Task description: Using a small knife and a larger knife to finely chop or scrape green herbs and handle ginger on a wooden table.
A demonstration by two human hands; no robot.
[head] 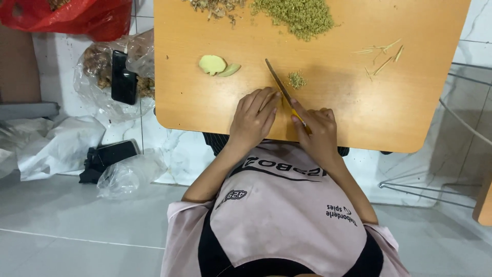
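**Knife close to fingertips on the low board**

Pale tiled floor, seen from above; low wooden table (359,102) taking up the upper middle. Left of it on the floor: red plastic bag (77,15), clear bag of brown roots (97,72) with a dark phone (124,78) lying on it, crumpled white wrapping (51,146), a second dark phone (115,152). Wire rack (461,154) at right.

On the table, large heap of green mince (302,16) at the far edge, browner scraps (218,7) beside it. Peeled ginger slices (218,65) left of centre. Thin pale slivers (382,56) scattered at right. Small chopped pile (296,79) just beside the blade.

Right hand (318,136) closed around a yellow handle; knife (279,82) angled up and left. Left hand (253,119) pressed flat, fingers curled, on something at the blade's near end — piece itself hidden, cannot tell what.

Risks, as judged: left fingertips touching the blade's flank, so a slip or a fast chop likely to nick them. Piece small, little left to hold. Work near the table's front edge; bits apt to roll off onto the lap.
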